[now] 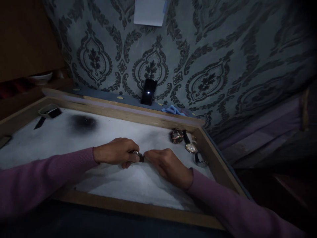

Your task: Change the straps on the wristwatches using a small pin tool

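Above the white bottom of a shallow wooden tray [119,197], my left hand [117,151] grips a wristwatch [135,154] by its case. The watch has a shiny case and a dark strap that points right. My right hand [167,163] is closed, its fingertips at the free end of that strap. Whether the right fingers pinch the strap or some small item is hard to make out in the dim light. To the right lie a dark round watch [176,136], a gold-rimmed watch [190,147] and another dark-strapped watch [199,159].
A small bowl-like container [49,110] with dark pieces sits in the tray's far left corner. Beyond the tray, a phone [149,92] leans on the patterned wall, beside a blue cloth [173,110]. A dark smudge [85,123] marks the white surface.
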`<state>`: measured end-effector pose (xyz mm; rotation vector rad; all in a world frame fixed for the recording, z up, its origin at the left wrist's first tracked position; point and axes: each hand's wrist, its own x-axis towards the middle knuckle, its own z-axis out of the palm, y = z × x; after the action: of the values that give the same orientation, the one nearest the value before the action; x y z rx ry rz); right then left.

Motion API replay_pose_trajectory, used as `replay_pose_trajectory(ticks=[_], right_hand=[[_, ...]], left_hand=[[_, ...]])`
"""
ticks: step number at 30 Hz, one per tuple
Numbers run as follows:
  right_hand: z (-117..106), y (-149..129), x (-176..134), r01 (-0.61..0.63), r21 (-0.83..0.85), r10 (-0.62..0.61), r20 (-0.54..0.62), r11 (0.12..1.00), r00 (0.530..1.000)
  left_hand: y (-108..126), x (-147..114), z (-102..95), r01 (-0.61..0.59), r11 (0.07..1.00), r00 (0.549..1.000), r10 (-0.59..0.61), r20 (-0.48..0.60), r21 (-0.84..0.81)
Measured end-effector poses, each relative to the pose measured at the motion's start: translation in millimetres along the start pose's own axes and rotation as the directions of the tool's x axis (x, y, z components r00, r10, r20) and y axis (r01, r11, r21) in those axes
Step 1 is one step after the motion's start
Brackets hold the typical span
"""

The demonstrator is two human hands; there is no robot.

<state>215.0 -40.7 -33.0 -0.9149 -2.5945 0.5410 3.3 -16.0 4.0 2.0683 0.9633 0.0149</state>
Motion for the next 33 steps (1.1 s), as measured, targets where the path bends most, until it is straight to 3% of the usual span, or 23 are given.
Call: replay_pose_trajectory(ticks=[4,8,11,15,19,25,33], right_hand=[[1.7,3.6,-0.8,0.069,-0.152,-0.069,0.007,0.986,0.998],[0.0,0.9,1.7,-0.046,0.091,0.045,0.014,0.995,0.999],[1.1,-1.8,3.5,-0.151,0.289,0.157,0.001,0.945,0.988],[4.2,-3.9,4.5,-0.195,0.38,0.218,-0.018,0.904,0.976],[4.3,-5.8,3.6,-0.178,0.276,0.196,-0.04,0.945,0.98],[3.2,-1.0,0.7,-0.002,0.069,0.004,-0.027,0.998,1.0],[-0.2,4.1,0.4,0.127,-0.228,-0.127,0.015,0.965,0.992]], left_hand=[[-1.3,0.3,0.4,0.013,1.0,1.0,-0.013,0.001,-0.01],[-2.9,0.7,0.3,-0.018,0.999,1.0,0.018,0.005,-0.027],[-2.4,0.4,0.0,-0.019,1.0,1.0,0.019,0.0,0.004],[-2.4,-0.2,-0.3,-0.018,0.999,1.0,0.019,-0.023,0.049],[-2.8,-0.8,-0.6,-0.036,0.998,0.999,0.038,-0.028,0.041],[-0.5,-1.6,-1.2,-0.011,1.0,1.0,0.01,0.016,0.025],[-8.2,1.0,0.0,-0.021,0.996,0.998,0.025,0.051,-0.086]])
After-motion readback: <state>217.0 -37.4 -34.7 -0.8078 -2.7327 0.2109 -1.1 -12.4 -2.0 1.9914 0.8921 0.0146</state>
